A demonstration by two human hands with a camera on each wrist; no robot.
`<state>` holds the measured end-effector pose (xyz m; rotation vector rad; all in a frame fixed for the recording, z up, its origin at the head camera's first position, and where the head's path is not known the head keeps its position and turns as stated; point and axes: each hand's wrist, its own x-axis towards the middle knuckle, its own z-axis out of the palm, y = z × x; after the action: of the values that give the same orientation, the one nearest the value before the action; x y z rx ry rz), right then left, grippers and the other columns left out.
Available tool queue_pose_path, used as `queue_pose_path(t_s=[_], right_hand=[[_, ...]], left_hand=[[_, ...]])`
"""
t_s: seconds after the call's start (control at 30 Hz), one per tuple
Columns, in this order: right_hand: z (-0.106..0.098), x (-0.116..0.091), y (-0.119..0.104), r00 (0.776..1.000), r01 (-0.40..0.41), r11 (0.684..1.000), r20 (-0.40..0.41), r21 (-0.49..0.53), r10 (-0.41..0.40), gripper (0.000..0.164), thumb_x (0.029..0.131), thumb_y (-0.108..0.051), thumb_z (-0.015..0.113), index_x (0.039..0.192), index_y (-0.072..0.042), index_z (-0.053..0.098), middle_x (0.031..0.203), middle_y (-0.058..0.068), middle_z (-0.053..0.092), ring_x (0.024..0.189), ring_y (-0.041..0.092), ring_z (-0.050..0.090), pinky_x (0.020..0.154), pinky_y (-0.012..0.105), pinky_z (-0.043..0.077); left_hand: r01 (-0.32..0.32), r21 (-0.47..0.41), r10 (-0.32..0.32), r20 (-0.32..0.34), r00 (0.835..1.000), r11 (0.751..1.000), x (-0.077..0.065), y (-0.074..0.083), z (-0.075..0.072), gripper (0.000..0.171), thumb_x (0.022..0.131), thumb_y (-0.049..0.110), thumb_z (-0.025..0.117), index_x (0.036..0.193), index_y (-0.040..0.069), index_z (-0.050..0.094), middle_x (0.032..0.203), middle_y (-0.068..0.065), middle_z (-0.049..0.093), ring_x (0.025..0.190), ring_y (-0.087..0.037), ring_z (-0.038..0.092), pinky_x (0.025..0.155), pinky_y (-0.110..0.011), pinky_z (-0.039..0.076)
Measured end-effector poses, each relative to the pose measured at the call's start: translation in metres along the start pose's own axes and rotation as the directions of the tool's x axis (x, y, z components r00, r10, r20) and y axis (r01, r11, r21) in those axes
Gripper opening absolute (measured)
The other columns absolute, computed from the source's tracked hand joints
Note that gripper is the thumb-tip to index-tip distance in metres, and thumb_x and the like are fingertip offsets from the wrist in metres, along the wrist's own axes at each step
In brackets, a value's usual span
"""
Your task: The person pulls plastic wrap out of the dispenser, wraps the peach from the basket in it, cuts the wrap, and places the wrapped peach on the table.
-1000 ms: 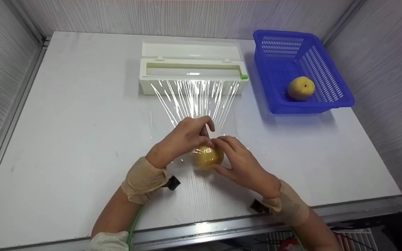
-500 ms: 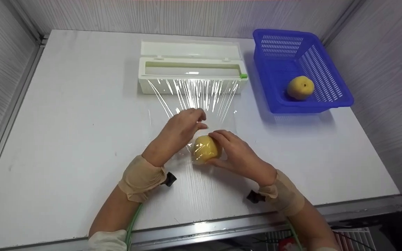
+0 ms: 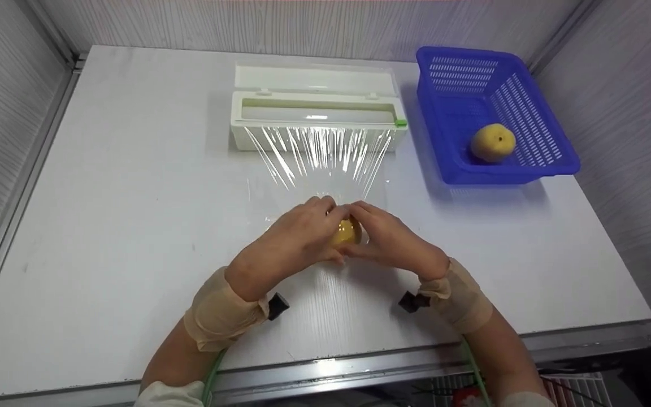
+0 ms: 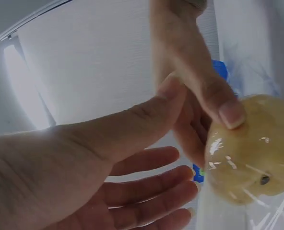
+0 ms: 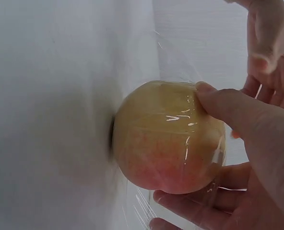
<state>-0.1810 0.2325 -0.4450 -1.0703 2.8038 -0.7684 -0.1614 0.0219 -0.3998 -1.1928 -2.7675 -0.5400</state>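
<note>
A yellow peach with a pink blush point(image 5: 166, 143) rests on the table under glossy cling film, near the middle of the head view. My right hand point(image 3: 390, 237) grips it through the film, thumb on the near side and fingers on the far side. My left hand point(image 3: 297, 237) is just left of the peach point(image 3: 349, 230) and partly covers it from above. In the left wrist view, the left hand's fingers point(image 4: 151, 196) are loosely spread and hold nothing. Creased cling film point(image 3: 325, 152) stretches from the white dispenser point(image 3: 243, 138) to the peach.
The dispenser's lid point(image 3: 314, 76) stands open at the back, and a green slider point(image 3: 400, 122) sits at its right end. At the back right is a blue basket point(image 3: 450, 172) with another yellow peach point(image 3: 494, 142) inside. A metal rail point(image 3: 325, 367) edges the table's front.
My left hand drew back from over the peach, then came down beside it with fingers opened. The right hand keeps its grip, and the peach has shifted slightly away from the front edge.
</note>
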Motion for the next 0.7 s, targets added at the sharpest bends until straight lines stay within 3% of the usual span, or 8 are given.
queue_pose_path(t_s=[0.07,0.17,0.33,0.53,0.7], right_hand=[[-0.001,0.002,0.002,0.999,-0.027,0.999,0.027,0.029,0.026,0.057,0.086,-0.029,0.077,0.131,-0.005,0.054,0.124,0.009,0.063,0.107,0.021,0.062,0.091,0.036,0.054],[-0.002,0.006,0.005,0.998,-0.048,0.996,0.046,0.078,0.044,0.053,0.085,-0.025,0.077,0.130,-0.004,0.057,0.122,0.009,0.065,0.106,0.022,0.061,0.090,0.039,0.054],[0.000,0.011,0.013,0.996,-0.075,0.981,0.050,0.179,0.067,0.046,0.085,-0.020,0.074,0.125,-0.003,0.060,0.114,0.009,0.066,0.100,0.021,0.060,0.089,0.042,0.053],[0.003,0.017,0.020,0.987,-0.152,0.951,0.089,0.268,0.133,0.049,0.089,-0.031,0.072,0.129,-0.007,0.060,0.115,0.004,0.066,0.103,0.017,0.061,0.091,0.035,0.053],[0.004,0.018,0.026,0.986,-0.166,0.949,0.068,0.269,0.153,0.049,0.093,-0.038,0.068,0.131,-0.008,0.059,0.113,0.004,0.066,0.102,0.018,0.062,0.090,0.037,0.054]], left_hand=[[0.010,0.026,-0.010,0.009,1.000,1.000,0.002,-0.001,0.008,0.076,0.067,0.040,0.088,0.123,-0.001,0.057,0.105,-0.014,0.059,0.094,-0.029,0.056,0.080,-0.036,0.054],[0.014,0.107,-0.010,-0.037,0.999,0.994,0.006,-0.003,0.020,0.081,0.060,0.043,0.091,0.119,-0.002,0.057,0.104,-0.015,0.059,0.094,-0.030,0.056,0.077,-0.039,0.054],[0.028,0.220,-0.005,-0.105,0.994,0.975,0.012,-0.008,0.033,0.079,0.059,0.044,0.092,0.114,-0.001,0.058,0.100,-0.013,0.059,0.090,-0.028,0.058,0.070,-0.038,0.056],[0.061,0.095,-0.059,-0.032,0.998,0.994,0.017,-0.019,0.033,0.064,0.071,0.030,0.089,0.120,0.001,0.059,0.108,-0.014,0.061,0.097,-0.030,0.060,0.078,-0.040,0.056],[0.020,-0.025,-0.021,-0.027,0.999,0.999,0.019,-0.031,0.030,0.061,0.074,0.027,0.087,0.123,0.003,0.061,0.112,-0.014,0.063,0.099,-0.030,0.061,0.081,-0.040,0.056]])
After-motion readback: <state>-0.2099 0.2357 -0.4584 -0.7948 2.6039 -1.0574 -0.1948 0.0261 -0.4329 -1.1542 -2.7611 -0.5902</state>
